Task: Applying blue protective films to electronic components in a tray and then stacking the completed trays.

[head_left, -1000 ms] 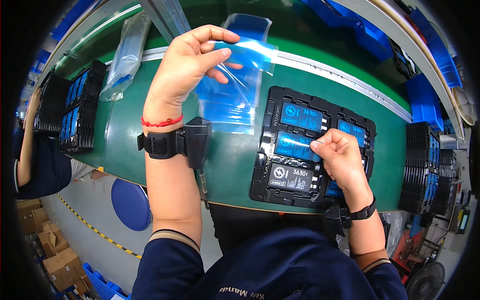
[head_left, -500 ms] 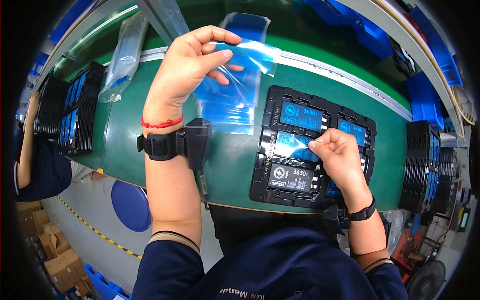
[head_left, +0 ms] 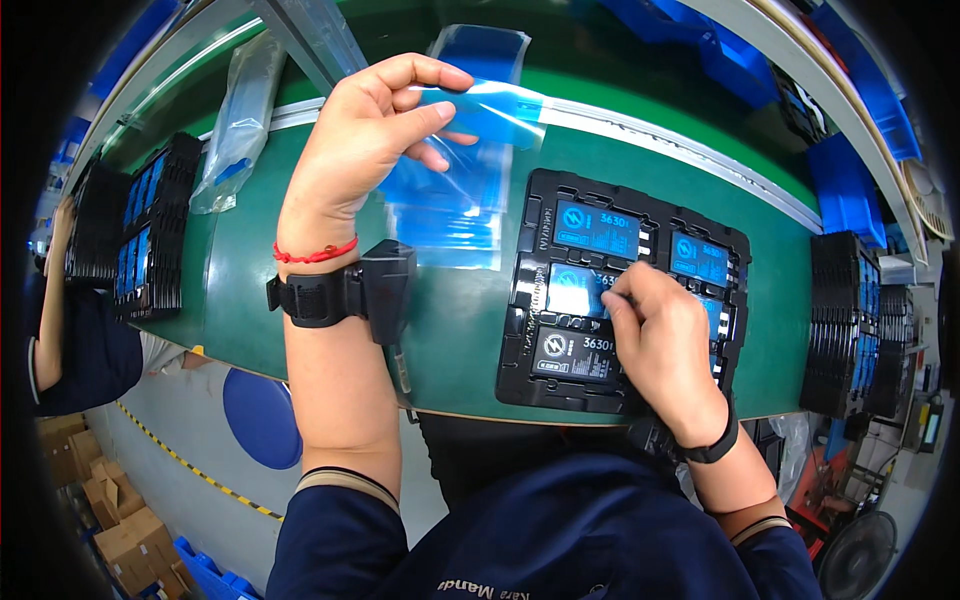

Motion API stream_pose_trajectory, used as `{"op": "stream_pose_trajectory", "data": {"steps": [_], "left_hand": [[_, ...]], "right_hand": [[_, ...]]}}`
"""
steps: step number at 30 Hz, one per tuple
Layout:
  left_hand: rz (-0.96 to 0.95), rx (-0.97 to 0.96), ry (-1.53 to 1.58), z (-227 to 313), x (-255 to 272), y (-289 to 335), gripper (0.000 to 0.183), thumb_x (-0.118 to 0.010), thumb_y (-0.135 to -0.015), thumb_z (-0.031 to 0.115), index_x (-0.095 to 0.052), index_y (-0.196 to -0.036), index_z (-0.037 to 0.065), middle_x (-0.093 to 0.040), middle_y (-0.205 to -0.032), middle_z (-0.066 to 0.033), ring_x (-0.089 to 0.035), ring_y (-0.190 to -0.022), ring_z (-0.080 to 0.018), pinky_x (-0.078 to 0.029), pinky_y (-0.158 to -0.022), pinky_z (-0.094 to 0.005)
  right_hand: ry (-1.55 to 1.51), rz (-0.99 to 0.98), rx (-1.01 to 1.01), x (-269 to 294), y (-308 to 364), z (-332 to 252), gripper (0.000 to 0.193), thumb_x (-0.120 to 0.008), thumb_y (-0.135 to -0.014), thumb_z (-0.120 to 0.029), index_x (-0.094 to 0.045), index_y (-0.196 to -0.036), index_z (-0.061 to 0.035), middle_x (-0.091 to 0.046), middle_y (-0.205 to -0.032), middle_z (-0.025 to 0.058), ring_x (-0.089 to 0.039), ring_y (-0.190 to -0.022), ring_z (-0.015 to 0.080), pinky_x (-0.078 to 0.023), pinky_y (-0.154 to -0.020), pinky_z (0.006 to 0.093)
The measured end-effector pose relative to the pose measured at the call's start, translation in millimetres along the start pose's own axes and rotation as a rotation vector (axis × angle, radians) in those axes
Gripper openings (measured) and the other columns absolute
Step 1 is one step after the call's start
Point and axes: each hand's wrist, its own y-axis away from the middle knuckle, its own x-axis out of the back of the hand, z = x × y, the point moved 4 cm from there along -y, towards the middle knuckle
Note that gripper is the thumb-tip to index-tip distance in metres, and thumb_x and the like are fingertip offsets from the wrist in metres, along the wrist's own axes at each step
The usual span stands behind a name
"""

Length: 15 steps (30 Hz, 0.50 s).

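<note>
A black plastic tray (head_left: 515,330) holds several flat rectangular batteries. Most have blue faces; the front-left battery (head_left: 572,354) is black with white print. My right hand (head_left: 660,335) is over the tray, fingers and thumb drawn together at the right part of the glossy middle-left battery (head_left: 573,288); what they pinch is hidden. My left hand (head_left: 385,115) is raised over the back of the bench, fingers curled. A clear bluish film (head_left: 515,105) hangs from its fingertips. Beneath lies a pile of similar blue film sheets (head_left: 450,225).
Stacked black trays stand at the right (head_left: 838,330) and left (head_left: 155,235) of the green bench (head_left: 250,310). A clear plastic bag (head_left: 235,130) lies at back left. Another person's arm (head_left: 52,290) is at far left. A blue stool (head_left: 262,415) stands below.
My right hand has rolled over and shifted slightly left, with its fingers now lower over the middle-left battery. My left hand stays nearly in place with the film; the whole view has shifted a little.
</note>
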Motion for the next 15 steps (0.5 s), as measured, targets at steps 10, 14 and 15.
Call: {"op": "stream_pose_trajectory", "data": {"steps": [10,14,15], "left_hand": [[-0.015,-0.017,-0.017,-4,3,-3,0.023,-0.058,-0.085,0.002,-0.058,-0.108,-0.001,-0.065,-0.091,-0.0087,-0.067,-0.079,-0.0145,-0.053,-0.061,-0.0196],[-0.025,-0.004,-0.011,-6,3,-3,0.023,-0.058,-0.085,0.002,-0.058,-0.108,-0.001,-0.065,-0.092,-0.0090,-0.067,-0.079,-0.0147,-0.053,-0.059,-0.0196],[-0.027,-0.003,-0.009,-6,3,-3,0.023,-0.058,-0.085,0.002,-0.058,-0.108,-0.001,-0.065,-0.092,-0.0091,-0.067,-0.079,-0.0148,-0.052,-0.059,-0.0195]], "right_hand": [[-1.011,-0.283,-0.058,4,-2,9,0.005,-0.062,-0.083,0.001,-0.058,-0.083,-0.0019,-0.056,-0.104,0.0070,-0.054,-0.096,0.0106,-0.044,-0.083,0.0256],[-0.761,-0.204,-0.351,6,-6,26,0.011,-0.063,-0.085,-0.007,-0.056,-0.077,-0.0046,-0.056,-0.060,-0.0020,-0.050,-0.046,0.0033,-0.039,-0.041,0.0168],[-0.762,-0.205,-0.352,3,-7,29,0.011,-0.063,-0.085,-0.007,-0.056,-0.077,-0.0046,-0.056,-0.060,-0.0020,-0.050,-0.046,0.0033,-0.039,-0.041,0.0168]]}}
